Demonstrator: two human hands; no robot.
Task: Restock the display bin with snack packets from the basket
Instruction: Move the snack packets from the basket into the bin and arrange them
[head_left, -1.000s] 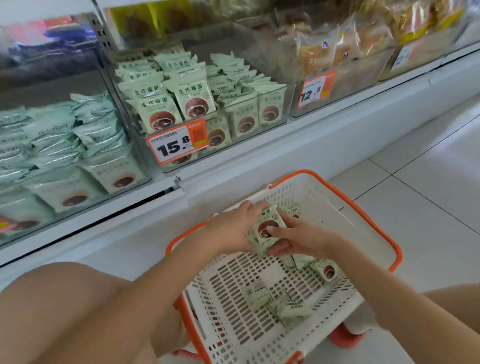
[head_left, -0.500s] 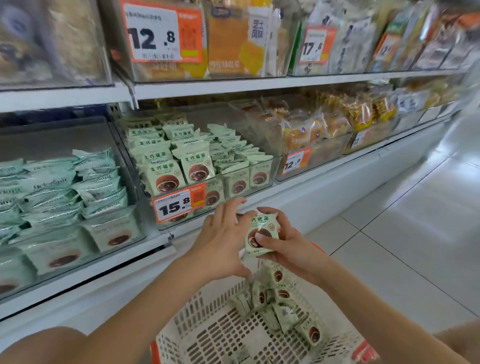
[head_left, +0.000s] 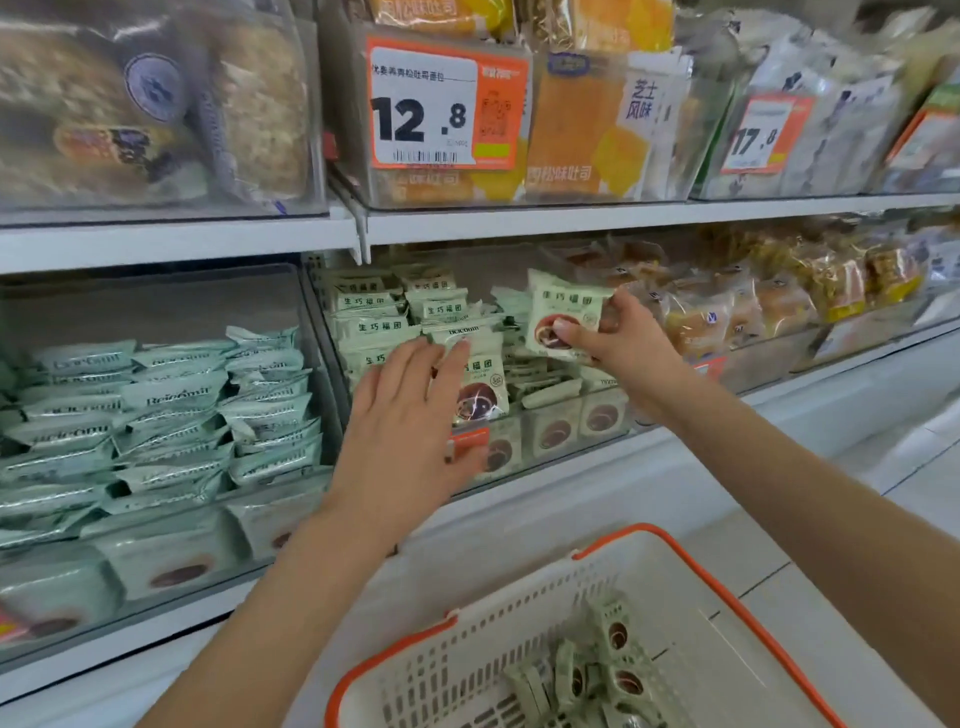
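My right hand (head_left: 618, 338) pinches a pale green snack packet (head_left: 563, 312) and holds it upright above the right rows of the clear display bin (head_left: 566, 441) on the lower shelf. My left hand (head_left: 410, 421) is spread open in front of the bin, its fingertips touching the upright packets (head_left: 374, 325) in the left rows. Low in view stands the white basket with an orange rim (head_left: 691, 566), with several more green packets (head_left: 597, 670) lying in its bottom.
A second clear bin of mint-green packets (head_left: 166, 415) fills the shelf to the left. Bread bags (head_left: 727, 312) sit in the bin to the right. The upper shelf (head_left: 519, 221) overhangs, with orange price tags (head_left: 447, 106). White tiled floor (head_left: 914, 478) lies at right.
Both hands rose from the basket to the bin. The right hand carried the packet up and over the bin, while the left hand let go of it and moved to the front rows.
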